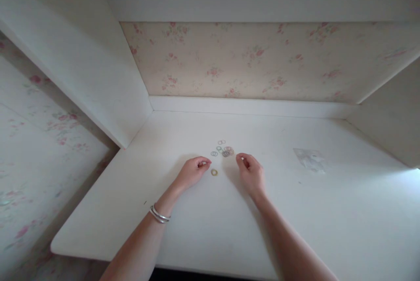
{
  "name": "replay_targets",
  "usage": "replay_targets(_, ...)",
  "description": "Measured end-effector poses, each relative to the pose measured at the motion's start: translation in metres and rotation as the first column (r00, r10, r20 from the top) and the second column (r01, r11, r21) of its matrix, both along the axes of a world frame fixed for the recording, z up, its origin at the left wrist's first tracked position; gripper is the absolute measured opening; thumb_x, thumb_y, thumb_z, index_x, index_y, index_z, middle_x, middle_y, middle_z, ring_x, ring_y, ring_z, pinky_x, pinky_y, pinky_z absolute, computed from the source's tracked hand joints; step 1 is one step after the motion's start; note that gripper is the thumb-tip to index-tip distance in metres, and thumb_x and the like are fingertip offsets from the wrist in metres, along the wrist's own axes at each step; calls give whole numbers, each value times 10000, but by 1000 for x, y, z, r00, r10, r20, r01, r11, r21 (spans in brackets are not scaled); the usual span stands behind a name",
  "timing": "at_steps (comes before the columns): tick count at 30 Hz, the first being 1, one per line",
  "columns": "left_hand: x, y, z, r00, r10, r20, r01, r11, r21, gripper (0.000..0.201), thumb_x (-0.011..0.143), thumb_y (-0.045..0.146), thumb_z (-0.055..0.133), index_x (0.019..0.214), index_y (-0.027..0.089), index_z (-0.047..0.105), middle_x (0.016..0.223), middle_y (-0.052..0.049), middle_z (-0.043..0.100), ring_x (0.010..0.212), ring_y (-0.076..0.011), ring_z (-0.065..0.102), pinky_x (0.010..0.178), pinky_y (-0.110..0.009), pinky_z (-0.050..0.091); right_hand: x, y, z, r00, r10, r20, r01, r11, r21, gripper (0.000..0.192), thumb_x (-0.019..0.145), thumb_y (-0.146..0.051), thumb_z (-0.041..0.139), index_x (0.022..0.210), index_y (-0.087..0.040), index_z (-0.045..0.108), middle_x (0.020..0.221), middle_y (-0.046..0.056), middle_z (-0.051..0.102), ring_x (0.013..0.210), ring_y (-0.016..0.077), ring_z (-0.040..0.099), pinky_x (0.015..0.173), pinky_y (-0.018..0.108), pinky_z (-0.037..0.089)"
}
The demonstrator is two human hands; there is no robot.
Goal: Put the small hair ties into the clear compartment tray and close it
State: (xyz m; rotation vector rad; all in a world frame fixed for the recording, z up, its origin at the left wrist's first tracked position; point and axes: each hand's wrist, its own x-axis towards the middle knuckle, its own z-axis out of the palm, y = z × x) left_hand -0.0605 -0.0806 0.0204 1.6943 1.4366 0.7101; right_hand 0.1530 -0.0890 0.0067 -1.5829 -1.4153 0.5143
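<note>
My left hand (194, 171) is closed in a pinch, thumb against fingertips, just left of a small pile of thin rings (226, 152). The rings look pinkish, green and grey, and some overlap. On the other side of the pile my right hand (252, 175) is also pinched, its fingertips near the pink rings. Whatever either pinch holds, if anything, is too small to make out. A yellow ring or small stack of rings (214, 172) lies nearer me, close to my left fingertips. Two pale rings (221, 142) sit behind the pile.
A clear plastic bag (310, 160) lies to the right on the white desk (210, 233). A white panel (85, 49) rises at the left, and a low ledge (256, 107) runs along the back below flowered wallpaper. The desk's rounded corner (57, 246) is at front left.
</note>
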Motion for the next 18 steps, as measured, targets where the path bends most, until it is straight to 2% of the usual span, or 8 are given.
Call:
replay_targets(3,2,3,4,999,49,-14,-49,998,28,320,822,379,483,983,174,670,786,-16,677,675,-137,592,605,-233,438,17,12,-2,968,-171,-185,151,982,-117,349,798,-476,509,907,-189,674,561,-37,474,505,116,413,495,235,301)
replay_targets(5,7,6,7,997,67,-42,-64,995,77,326,835,382,467,983,174,668,765,-16,674,667,-139,595,607,-234,438,22,18,-4,939,-219,-266,188,973,-138,374,776,-489,520,908,-177,678,556,-39,461,493,111,393,480,234,279)
replay_targets(8,24,10,14,987,-3,-158,29,986,163,325,858,386,448,987,190,672,727,-15,673,643,-142,603,619,-238,445,23,20,-6,925,-203,-322,173,978,-119,406,760,-500,524,909,-159,684,558,-31,473,504,116,401,492,237,279)
replay_targets(12,55,20,20,931,-70,-358,180,942,284,278,878,331,445,994,229,677,940,-37,702,850,-170,639,787,-260,454,22,20,-6,934,-171,-315,142,983,-113,411,756,-504,522,892,-156,692,547,-26,479,503,119,400,499,240,279)
replay_targets(14,68,27,20,890,-73,-450,224,929,294,264,883,310,442,987,244,676,1014,-37,692,944,-183,625,846,-274,441,23,20,-6,932,-171,-319,143,984,-110,399,762,-498,518,886,-161,691,545,-28,480,501,117,397,500,239,282)
replay_targets(18,84,37,16,802,-82,-592,288,921,263,248,888,316,442,988,266,664,1034,-34,684,976,-199,614,845,-298,448,26,21,-6,934,-152,-324,127,987,-97,371,774,-478,509,878,-172,690,552,-29,488,509,115,399,505,235,291)
